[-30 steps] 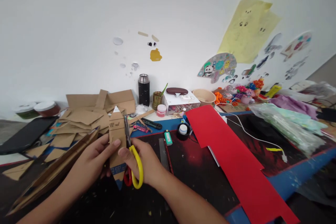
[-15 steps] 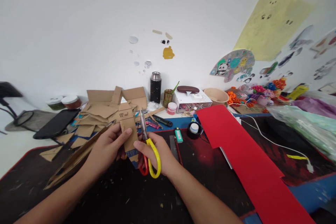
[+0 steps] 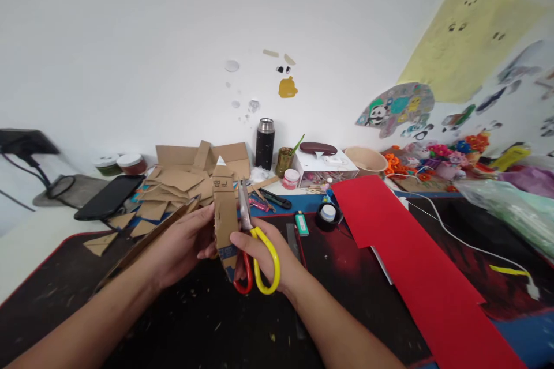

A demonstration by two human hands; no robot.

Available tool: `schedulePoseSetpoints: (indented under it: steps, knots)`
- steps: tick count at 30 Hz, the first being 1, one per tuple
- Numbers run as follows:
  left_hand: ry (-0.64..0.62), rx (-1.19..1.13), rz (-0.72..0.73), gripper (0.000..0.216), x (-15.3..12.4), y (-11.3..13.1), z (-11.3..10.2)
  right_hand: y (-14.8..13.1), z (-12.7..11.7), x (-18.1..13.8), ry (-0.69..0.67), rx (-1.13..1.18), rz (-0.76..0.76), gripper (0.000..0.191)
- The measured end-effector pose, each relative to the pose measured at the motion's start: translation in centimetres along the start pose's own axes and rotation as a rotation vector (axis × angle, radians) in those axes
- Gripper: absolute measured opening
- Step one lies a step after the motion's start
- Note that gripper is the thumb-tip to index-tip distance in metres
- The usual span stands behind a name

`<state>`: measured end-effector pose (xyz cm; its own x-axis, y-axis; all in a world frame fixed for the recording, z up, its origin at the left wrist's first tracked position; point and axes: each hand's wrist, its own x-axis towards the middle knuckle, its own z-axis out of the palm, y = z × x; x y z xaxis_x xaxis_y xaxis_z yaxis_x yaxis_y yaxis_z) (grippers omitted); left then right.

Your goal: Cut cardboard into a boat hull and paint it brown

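A narrow cardboard piece (image 3: 225, 213) with a pointed white tip and dark printed marks stands nearly upright before me. My left hand (image 3: 190, 242) is at its left edge, fingers curled and partly hidden behind it. In my right hand (image 3: 270, 253) are scissors (image 3: 265, 268) with one yellow and one red handle; the blades point up, beside the cardboard and apart from its printed part. My right thumb presses on the lower front of the cardboard. Another long cardboard strip (image 3: 142, 239) lies under my left forearm.
Cardboard scraps (image 3: 173, 179) are heaped at the back left, near a black phone (image 3: 108, 197). A black flask (image 3: 265, 147), a white box (image 3: 326, 164) and a green lighter (image 3: 302, 223) stand or lie beyond my hands. Red card (image 3: 407, 248) stretches across the right side.
My view has swung slightly left. My left thumb has left the cardboard's front face, and that hand now sits at the edge and behind. The cardboard has turned a little; the scissors stay beside it.
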<state>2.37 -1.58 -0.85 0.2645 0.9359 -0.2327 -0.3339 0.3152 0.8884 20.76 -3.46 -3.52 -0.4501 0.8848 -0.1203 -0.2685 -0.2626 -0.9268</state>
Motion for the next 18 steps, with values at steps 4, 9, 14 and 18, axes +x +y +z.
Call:
schedulePoseSetpoints:
  steps: [4, 9, 14, 18]
  knots:
    - [0.049, -0.012, -0.026, 0.050, -0.28, 0.24, 0.56, 0.24, -0.17, 0.19, -0.014, 0.001, 0.011, 0.068]
    - [0.153, 0.061, 0.010, 0.054, -0.37, 0.53, 1.00, 0.74, -0.21, 0.39, -0.034, 0.008, 0.027, 0.066]
    - [0.141, 0.061, 0.065, 0.053, -0.42, 0.38, 1.05, 0.79, -0.27, 0.46, -0.005, 0.032, 0.008, 0.064]
    - [0.085, 0.055, 0.050, 0.055, -0.61, 0.04, 0.96, 0.52, -0.23, 0.36, -0.024, 0.060, 0.005, 0.064]
